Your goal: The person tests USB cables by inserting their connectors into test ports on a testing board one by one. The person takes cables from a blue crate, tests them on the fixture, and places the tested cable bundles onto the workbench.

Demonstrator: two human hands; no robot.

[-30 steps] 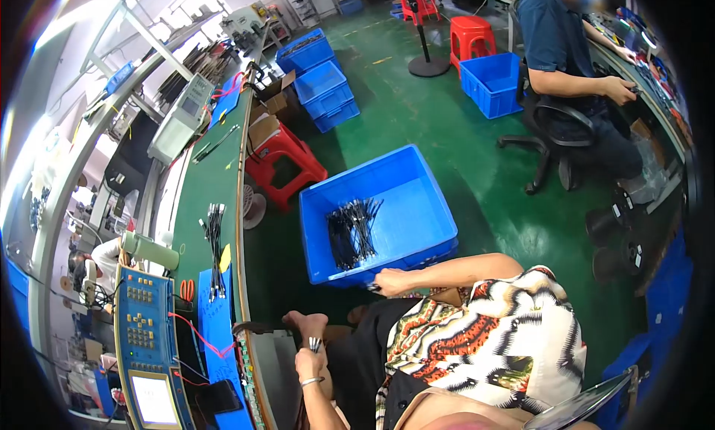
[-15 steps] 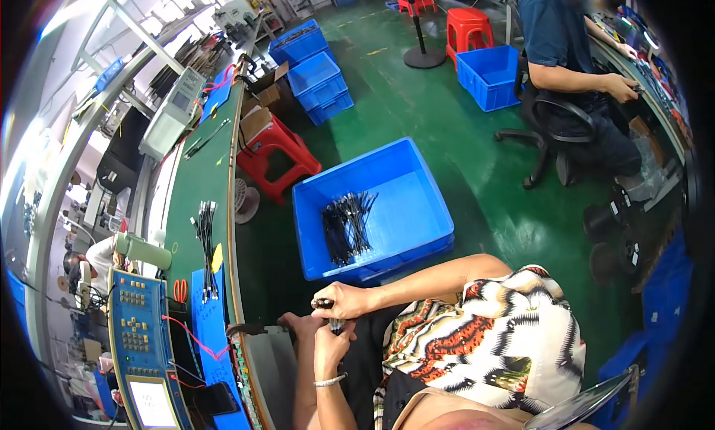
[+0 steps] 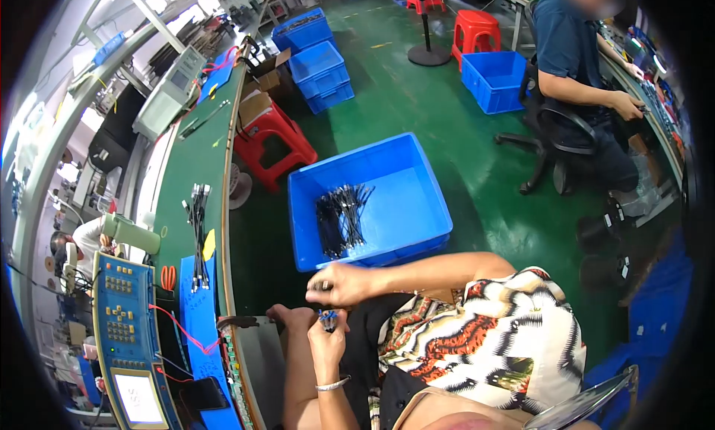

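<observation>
My left hand [image 3: 328, 345], with a bracelet at the wrist, is closed around a small cluster of blue-tipped pieces [image 3: 328, 322]; their kind is too small to tell. Just above it, my right hand [image 3: 346, 284] is slightly smeared, its fingers curled around a small dark piece [image 3: 322, 285] that I cannot identify. The two hands are a little apart. Beyond them stands a big blue bin [image 3: 406, 199] on the floor, with a pile of short black cables [image 3: 342, 221] at its left side. Another bundle of black cables [image 3: 196, 236] lies on the bench.
On the green bench [image 3: 186, 158] at left are a blue test instrument [image 3: 123, 340], orange-handled scissors [image 3: 168, 278] and a phone [image 3: 203, 393]. A red stool [image 3: 275, 143] and stacked blue bins [image 3: 320, 76] stand farther back. A seated co-worker [image 3: 570, 65] is at the right.
My hands have parted slightly: the right moved up and left, and the blue tips in my left hand now show. The camera view has shifted a little.
</observation>
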